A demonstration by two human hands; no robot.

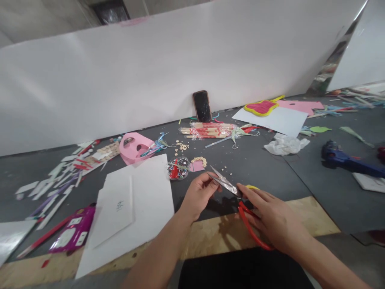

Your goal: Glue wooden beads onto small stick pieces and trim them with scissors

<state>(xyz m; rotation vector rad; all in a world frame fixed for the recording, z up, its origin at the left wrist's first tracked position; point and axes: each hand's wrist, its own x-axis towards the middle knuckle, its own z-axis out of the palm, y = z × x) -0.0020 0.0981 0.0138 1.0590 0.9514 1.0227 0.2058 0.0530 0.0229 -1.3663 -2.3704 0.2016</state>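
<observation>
My right hand (272, 214) is closed around scissors with red handles (252, 233). Their metal blades (226, 184) are spread apart and point away to the left, over the dark table. Right beside the blades, my left hand (198, 194) has its thumb and fingertips pinched together; what they hold is too small to make out. Just beyond the left hand lies a small pink piece (197, 165) edged with pale beads. Touching its left side is a clear dish (178, 169) of small round bits and a red piece. Something yellow (252, 187) shows partly behind my right hand.
White sheets (150, 190) and a purple case (76, 228) lie to the left, near paper strips. A pink mask (135, 146), wrapped sticks (210, 130) and an upright phone (202, 105) stand farther back. Crumpled tissue (285, 144) and a blue glue gun (345, 158) lie right.
</observation>
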